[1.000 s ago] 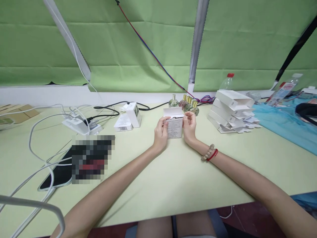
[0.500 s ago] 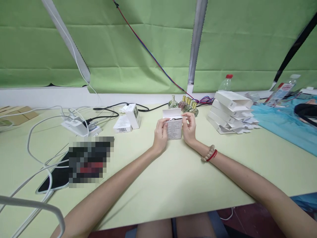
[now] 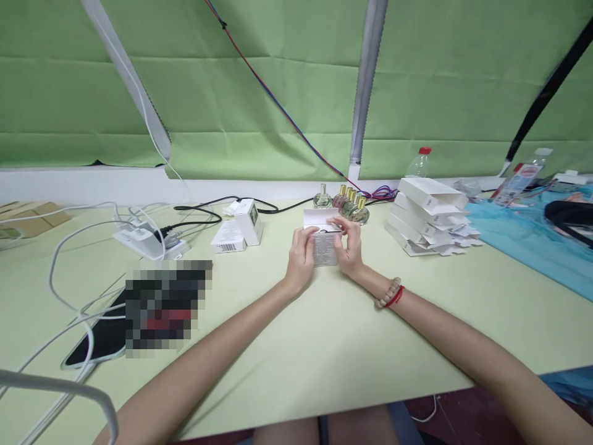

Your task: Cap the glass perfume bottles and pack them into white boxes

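Observation:
A small white carton (image 3: 326,250) with fine grey print stands upright on the table in front of me, its top flap raised at the back. My left hand (image 3: 302,253) grips the carton's left side, fingers at the upper edge. On the other side, my right hand (image 3: 348,246) holds the right edge with the thumb on the front and fingers bent over the open top by the flap. What lies inside the carton is hidden. Just behind it stand a clear perfume bottle (image 3: 323,198) and several gold-capped perfume bottles (image 3: 354,207).
Flattened white cartons (image 3: 426,216) are stacked at the right, near blue plastic sheeting (image 3: 514,235). Two white boxes (image 3: 238,232) stand to the left. A power strip (image 3: 148,241) with tangled cables and a dark tablet-like device (image 3: 99,337) lie farther left.
The fingers of my right hand have moved left and inward over the carton's open top, near the flap. My left hand keeps its grip. The view has tilted slightly upward.

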`<state>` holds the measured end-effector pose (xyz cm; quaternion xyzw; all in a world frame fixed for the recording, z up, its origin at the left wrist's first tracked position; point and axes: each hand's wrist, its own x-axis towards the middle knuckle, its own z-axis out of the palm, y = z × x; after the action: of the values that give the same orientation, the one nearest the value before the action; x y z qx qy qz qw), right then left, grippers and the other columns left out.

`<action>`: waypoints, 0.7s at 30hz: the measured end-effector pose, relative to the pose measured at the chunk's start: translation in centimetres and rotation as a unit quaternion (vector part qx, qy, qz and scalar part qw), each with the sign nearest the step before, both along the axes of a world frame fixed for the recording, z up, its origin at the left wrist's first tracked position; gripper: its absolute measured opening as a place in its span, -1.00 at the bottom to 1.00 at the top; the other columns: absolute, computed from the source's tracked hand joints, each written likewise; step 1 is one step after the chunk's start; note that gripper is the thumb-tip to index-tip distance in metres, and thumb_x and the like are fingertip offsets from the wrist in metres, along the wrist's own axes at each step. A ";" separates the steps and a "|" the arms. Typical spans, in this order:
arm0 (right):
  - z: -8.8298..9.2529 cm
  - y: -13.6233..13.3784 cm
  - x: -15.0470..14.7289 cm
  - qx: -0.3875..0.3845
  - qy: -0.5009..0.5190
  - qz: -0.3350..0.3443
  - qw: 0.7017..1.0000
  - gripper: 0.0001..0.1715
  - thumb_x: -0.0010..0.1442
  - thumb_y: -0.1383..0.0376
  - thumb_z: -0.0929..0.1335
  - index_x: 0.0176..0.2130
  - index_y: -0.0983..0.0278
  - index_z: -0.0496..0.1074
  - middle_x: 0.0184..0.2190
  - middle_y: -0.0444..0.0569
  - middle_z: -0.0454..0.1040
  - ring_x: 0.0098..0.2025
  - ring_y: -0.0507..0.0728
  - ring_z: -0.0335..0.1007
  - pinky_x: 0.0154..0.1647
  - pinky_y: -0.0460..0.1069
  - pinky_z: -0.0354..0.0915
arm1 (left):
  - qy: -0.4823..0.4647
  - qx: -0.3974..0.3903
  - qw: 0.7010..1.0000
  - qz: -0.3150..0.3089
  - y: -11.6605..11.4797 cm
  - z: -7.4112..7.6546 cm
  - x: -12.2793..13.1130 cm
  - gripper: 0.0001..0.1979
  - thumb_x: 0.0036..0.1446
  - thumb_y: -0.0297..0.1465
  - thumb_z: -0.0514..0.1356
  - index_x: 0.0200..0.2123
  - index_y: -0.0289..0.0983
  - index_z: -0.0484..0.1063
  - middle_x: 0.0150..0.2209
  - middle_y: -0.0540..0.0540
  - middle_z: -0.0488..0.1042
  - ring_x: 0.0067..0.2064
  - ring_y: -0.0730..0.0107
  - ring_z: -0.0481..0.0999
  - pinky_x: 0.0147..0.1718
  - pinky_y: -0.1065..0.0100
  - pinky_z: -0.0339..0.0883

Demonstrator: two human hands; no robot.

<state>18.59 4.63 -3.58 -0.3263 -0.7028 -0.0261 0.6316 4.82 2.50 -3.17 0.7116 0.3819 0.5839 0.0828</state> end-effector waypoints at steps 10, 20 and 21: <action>1.3 -0.4 0.3 0.008 -0.048 0.036 0.998 -0.71 0.20 0.28 0.18 -0.18 0.22 0.44 -0.14 -0.03 0.51 -0.10 0.13 0.38 -0.07 0.09 0.16 | 0.063 0.033 0.993 0.093 -0.4 -0.2 0.0 -0.70 0.25 -0.34 -0.07 0.02 -0.21 0.23 0.17 -0.21 0.10 0.21 0.27 0.16 0.12 0.16 0.18; 3.8 1.1 0.6 -0.009 -0.105 -0.053 0.993 -0.69 0.15 0.17 0.27 -0.52 0.24 0.44 -0.57 -0.09 0.46 -0.47 0.06 0.28 -0.31 0.02 0.15 | 0.100 0.057 0.991 0.060 -0.4 -0.2 -0.2 -0.71 0.26 -0.40 -0.09 0.02 -0.22 0.21 0.23 -0.22 0.13 0.23 0.31 0.18 0.08 0.17 0.25; 3.8 1.1 0.6 0.001 -0.115 -0.054 0.992 -0.75 0.13 0.17 0.29 -0.45 0.23 0.47 -0.50 -0.07 0.48 -0.41 0.08 0.31 -0.28 0.02 0.17 | 0.101 0.055 0.991 0.064 -0.4 -0.2 -0.1 -0.72 0.26 -0.39 -0.08 0.02 -0.22 0.21 0.23 -0.22 0.13 0.22 0.30 0.19 0.08 0.17 0.25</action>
<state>19.21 5.74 0.23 -0.3583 -0.7520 -0.0981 0.5445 4.68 2.13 -3.40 0.7444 0.4002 0.5336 -0.0324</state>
